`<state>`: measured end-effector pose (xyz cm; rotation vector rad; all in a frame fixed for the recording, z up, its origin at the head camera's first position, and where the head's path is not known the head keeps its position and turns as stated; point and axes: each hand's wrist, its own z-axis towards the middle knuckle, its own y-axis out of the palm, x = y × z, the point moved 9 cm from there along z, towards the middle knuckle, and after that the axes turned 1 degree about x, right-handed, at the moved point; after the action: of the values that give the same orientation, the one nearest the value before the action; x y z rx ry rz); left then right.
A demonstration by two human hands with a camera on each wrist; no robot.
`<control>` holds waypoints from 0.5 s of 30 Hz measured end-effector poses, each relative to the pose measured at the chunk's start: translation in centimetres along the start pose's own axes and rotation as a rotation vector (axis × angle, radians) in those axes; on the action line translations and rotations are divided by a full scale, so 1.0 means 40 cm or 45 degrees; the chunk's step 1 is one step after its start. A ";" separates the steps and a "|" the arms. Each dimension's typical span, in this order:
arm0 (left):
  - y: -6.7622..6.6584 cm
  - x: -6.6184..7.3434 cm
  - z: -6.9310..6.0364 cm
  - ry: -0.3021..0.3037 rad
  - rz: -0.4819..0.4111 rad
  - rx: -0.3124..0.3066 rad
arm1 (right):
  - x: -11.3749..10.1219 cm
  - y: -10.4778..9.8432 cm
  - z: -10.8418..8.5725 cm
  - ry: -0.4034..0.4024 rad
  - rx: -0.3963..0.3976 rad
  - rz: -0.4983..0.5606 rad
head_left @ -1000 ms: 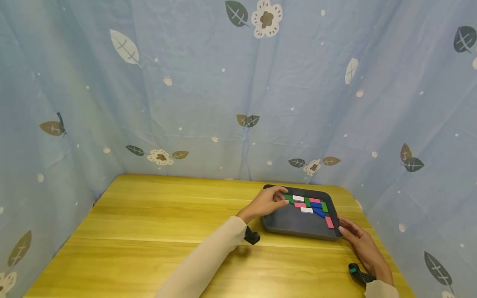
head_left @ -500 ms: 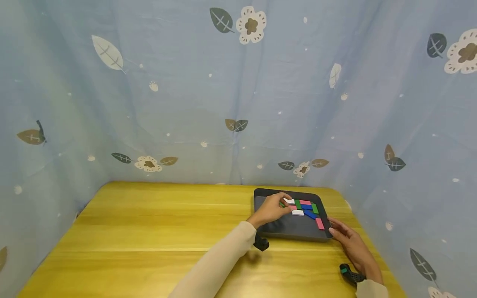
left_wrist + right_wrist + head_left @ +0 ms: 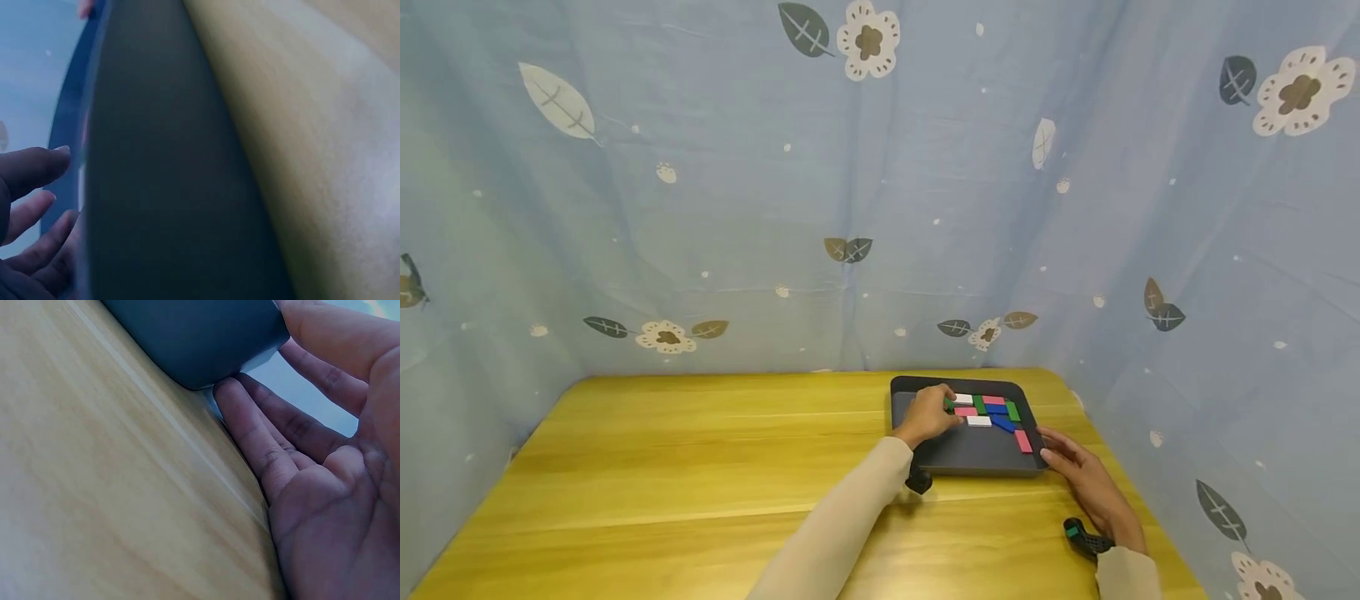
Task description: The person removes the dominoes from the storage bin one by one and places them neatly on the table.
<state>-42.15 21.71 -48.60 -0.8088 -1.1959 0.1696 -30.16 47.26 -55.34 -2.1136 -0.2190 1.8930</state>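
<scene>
A dark grey tray (image 3: 955, 457) stands on the wooden table, holding several flat blocks. My left hand (image 3: 927, 414) reaches over its left part, thumb and fingers apart at a green block (image 3: 949, 405). Near the thumb lie a pink block (image 3: 967, 412) and a white block (image 3: 978, 422). The fingertips are partly hidden behind the tray wall (image 3: 156, 150) in the left wrist view. My right hand (image 3: 1088, 479) holds the tray's near right corner, its thumb at the rim and its fingers against the outside, as the right wrist view shows.
More blocks lie in the tray: a blue block (image 3: 1003, 423), another green block (image 3: 1013, 411), and a pink block (image 3: 1023, 442) apart near the right wall. The yellow wooden table (image 3: 700, 483) extends left. A blue patterned curtain (image 3: 737, 208) hangs behind and at both sides.
The head view has swung right, so everything shifts left in it. My left hand moved rightward over the blocks, then slightly back left. The right hand stays at the tray corner.
</scene>
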 end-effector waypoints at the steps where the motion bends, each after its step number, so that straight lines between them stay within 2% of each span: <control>1: -0.001 -0.006 0.002 -0.015 0.035 0.013 | 0.000 0.001 0.002 -0.005 -0.008 -0.001; 5: 0.003 -0.023 0.008 -0.045 0.126 0.024 | 0.002 0.005 0.005 -0.004 -0.022 0.023; 9: 0.010 -0.028 0.013 -0.053 0.130 0.018 | 0.004 0.001 0.002 0.009 -0.007 0.038; 15: 0.004 -0.054 0.014 -0.176 0.151 0.045 | 0.003 0.002 -0.001 0.022 0.009 0.038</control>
<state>-43.44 20.99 -50.27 -0.8484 -1.2713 0.3477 -30.12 47.22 -55.48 -2.1389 -0.1777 1.8884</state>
